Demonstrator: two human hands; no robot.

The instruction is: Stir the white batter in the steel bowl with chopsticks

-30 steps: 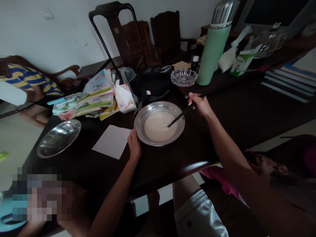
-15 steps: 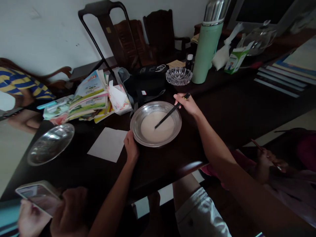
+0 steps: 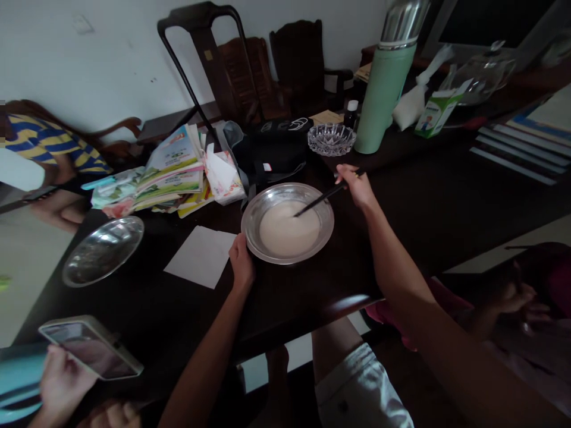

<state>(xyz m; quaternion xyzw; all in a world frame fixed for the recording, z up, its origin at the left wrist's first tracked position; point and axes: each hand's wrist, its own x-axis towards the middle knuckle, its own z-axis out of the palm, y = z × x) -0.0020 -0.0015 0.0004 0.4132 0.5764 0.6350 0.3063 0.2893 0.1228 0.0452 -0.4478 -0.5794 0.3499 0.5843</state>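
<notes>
A round metal bowl with pale, milky liquid in it stands on the dark table. My left hand grips the bowl's rim at its left side, fingers closed. In my right hand, above the bowl's right edge, are black chopsticks; their tips dip into the liquid. Whether it is one stick or a pair I cannot tell. A white sheet of paper lies left of the bowl, close to my left hand.
Another metal bowl sits at the left. Behind are stacked books, a black bag, a glass ashtray and a tall green thermos. At the lower left, another person's hand holds a phone; another person sits at the right.
My right hand has moved the chopsticks toward the back right, their tips shifting through the liquid. My left hand stays at the rim. The phone-holder's second hand has dropped away from the phone.
</notes>
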